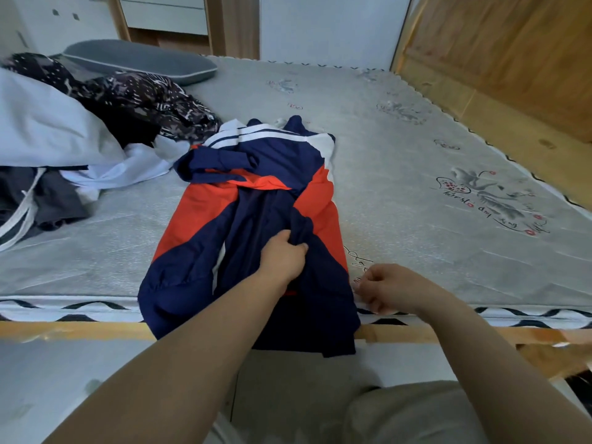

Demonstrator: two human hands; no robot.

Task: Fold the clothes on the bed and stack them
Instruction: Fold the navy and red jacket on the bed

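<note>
A navy, orange and white jacket (pixel 256 200) lies lengthwise on the grey mattress (pixel 400 161), its lower hem hanging over the near edge. My left hand (pixel 282 254) grips a bunched fold of navy sleeve fabric near the jacket's middle. My right hand (pixel 394 288) hovers with loosely curled fingers just right of the jacket's edge, over the mattress border, holding nothing I can make out. A pile of unfolded clothes (pixel 128 104), dark patterned, white and grey, sits at the left.
A grey pillow (pixel 137 60) lies at the bed's far left. The wooden bed frame (pixel 80 330) runs along the near edge, a wooden panel (pixel 512 59) stands at the right, and drawers (pixel 163 14) are beyond the bed.
</note>
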